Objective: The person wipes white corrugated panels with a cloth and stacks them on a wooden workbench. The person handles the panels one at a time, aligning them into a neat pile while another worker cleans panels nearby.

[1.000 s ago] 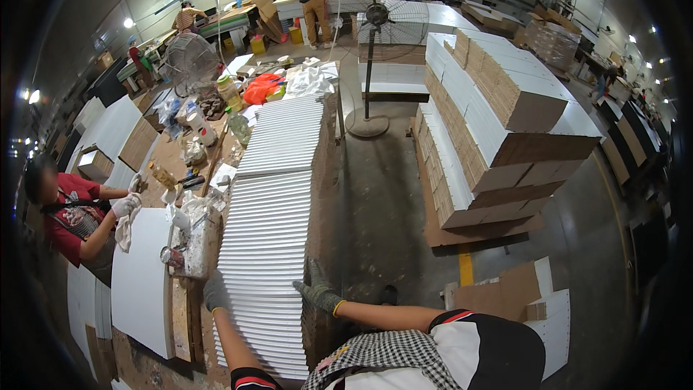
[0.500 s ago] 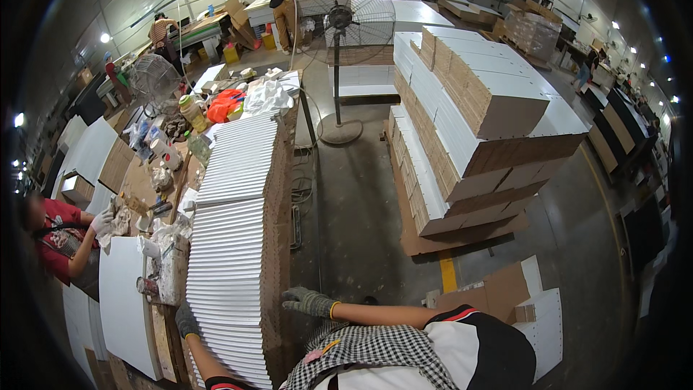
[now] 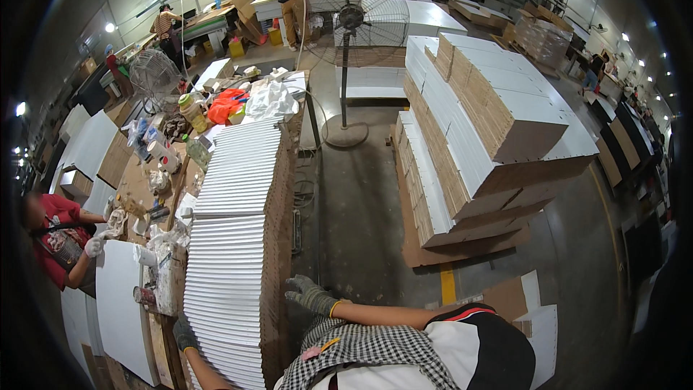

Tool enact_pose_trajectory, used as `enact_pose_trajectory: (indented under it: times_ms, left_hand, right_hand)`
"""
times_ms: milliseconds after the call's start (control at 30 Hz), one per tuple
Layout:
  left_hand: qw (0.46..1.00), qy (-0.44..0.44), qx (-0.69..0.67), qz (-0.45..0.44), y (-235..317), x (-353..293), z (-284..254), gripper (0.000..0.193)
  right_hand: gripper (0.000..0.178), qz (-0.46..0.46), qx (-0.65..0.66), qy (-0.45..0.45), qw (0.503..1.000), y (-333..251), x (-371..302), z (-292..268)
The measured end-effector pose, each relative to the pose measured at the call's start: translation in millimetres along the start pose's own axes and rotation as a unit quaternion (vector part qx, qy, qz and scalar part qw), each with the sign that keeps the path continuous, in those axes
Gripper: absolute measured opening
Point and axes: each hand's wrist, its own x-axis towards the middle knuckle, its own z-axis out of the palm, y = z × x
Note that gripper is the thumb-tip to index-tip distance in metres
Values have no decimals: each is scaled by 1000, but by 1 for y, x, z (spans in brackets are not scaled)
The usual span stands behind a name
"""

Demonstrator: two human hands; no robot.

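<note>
A long stack of thin white-faced panels [image 3: 224, 267] with brown edges runs along the workbench in front of me, its layers fanned into a ridged surface. My left hand [image 3: 185, 334], in a grey knit glove, lies along the left side of the near part of the stack. Its fingers look stretched out, though the contact is partly hidden. On the stack's other side, my right hand [image 3: 310, 296], gloved the same way, hovers just off the brown edges. Its fingers are extended and apart, holding nothing.
To the left, a co-worker in red [image 3: 61, 238] stands behind a white panel [image 3: 124, 303]. Bottles, rags and an orange cloth [image 3: 227, 105] clutter the bench's far part. A pedestal fan [image 3: 346, 65] and palletised panel stacks [image 3: 498, 123] stand beyond the aisle.
The view has shifted slightly. My hands sit slightly lower in the picture, staying on either side of the stack. The co-worker's gloved hands have moved apart.
</note>
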Motion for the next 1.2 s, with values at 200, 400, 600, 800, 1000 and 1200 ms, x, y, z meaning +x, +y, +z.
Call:
enact_pose_trajectory:
  times_ms: [200,400,600,800,1000,1200]
  left_hand:
    - [946,-41,320,37,20,-2,-7,54]
    - [987,55,65,139,93,62,30,50]
    - [799,1,447,401,185,171,102,50]
    - [942,-174,173,228,233,209,163,49]
    - [888,-26,213,407,211,214,169,48]
    - [904,-188,134,359,203,239,166,47]
  right_hand:
    - [58,33,43,20,998,-19,63,-49]
    - [73,48,22,95,994,-38,132,-72]
    - [90,85,112,145,979,-37,178,-67]
    - [106,112,125,87,982,-46,202,-68]
    - [106,142,103,81,981,-45,218,-80]
    - [101,125,144,147,970,-50,243,-92]
